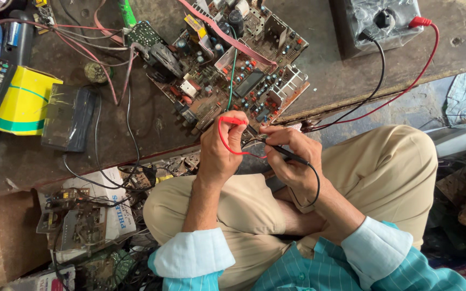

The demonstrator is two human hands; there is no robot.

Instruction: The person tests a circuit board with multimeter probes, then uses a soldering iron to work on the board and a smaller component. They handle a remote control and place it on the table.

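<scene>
The circuit board (233, 70) is lying on the worktop (341, 75), its near edge overhanging. The left hand (219, 148) is gripping the red probe (233, 121), the right hand (292, 161) the black probe (284, 153); both tips seem to be touching the board's edge, with a yellow box (25, 102) sitting far left

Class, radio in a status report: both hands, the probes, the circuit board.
Left hand grips red probe. Right hand grips black probe. Both tips at circuit board edge. Leads trail across the bench.
</scene>
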